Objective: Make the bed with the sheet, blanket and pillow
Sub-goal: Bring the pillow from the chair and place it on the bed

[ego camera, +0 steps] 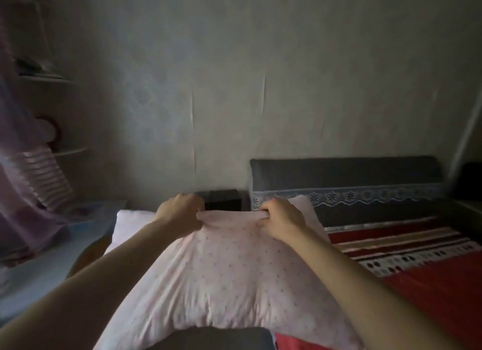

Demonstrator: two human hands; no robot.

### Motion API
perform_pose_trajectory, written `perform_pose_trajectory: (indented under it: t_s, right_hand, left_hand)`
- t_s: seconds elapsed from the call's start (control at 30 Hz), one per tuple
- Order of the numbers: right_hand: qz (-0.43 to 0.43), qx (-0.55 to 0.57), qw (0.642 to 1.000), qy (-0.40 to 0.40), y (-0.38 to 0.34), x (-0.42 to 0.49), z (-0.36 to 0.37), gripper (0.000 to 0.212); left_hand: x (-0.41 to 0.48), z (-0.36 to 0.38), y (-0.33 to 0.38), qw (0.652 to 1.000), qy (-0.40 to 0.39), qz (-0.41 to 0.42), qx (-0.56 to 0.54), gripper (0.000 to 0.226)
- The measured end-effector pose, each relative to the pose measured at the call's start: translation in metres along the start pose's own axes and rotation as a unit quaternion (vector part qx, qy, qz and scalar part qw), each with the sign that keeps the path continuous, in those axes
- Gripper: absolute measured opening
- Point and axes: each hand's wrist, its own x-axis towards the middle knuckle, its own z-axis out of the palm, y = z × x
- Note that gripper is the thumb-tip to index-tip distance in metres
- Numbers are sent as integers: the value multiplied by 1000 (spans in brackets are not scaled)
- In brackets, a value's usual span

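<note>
A pale pink pillow [224,276] with small dots fills the lower middle of the head view. My left hand [181,212] grips its far edge on the left, fingers curled into the cloth. My right hand [280,218] grips the same edge on the right. The cloth between the hands is pulled taut. A red sheet [430,284] with a striped, patterned band covers the bed at the right. No blanket can be picked out.
A dark grey headboard [344,172] with a lace-trimmed cover stands at the back right against the wall. A dark box [221,199] sits behind the pillow. At the left are a pink curtain [23,193], wall shelves [47,77] and a pale blue surface [39,268].
</note>
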Motion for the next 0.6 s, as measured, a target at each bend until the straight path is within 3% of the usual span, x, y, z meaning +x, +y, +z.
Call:
perform_pose_trajectory:
  t_s: [0.37, 0.6]
  right_hand:
    - [165, -43, 985, 14, 101, -5, -11, 20]
    - [206, -53, 977, 1, 188, 30, 1, 29]
  left_hand:
    - [89, 65, 98, 987, -51, 144, -47, 19]
    - [152, 131, 162, 978, -78, 185, -52, 23]
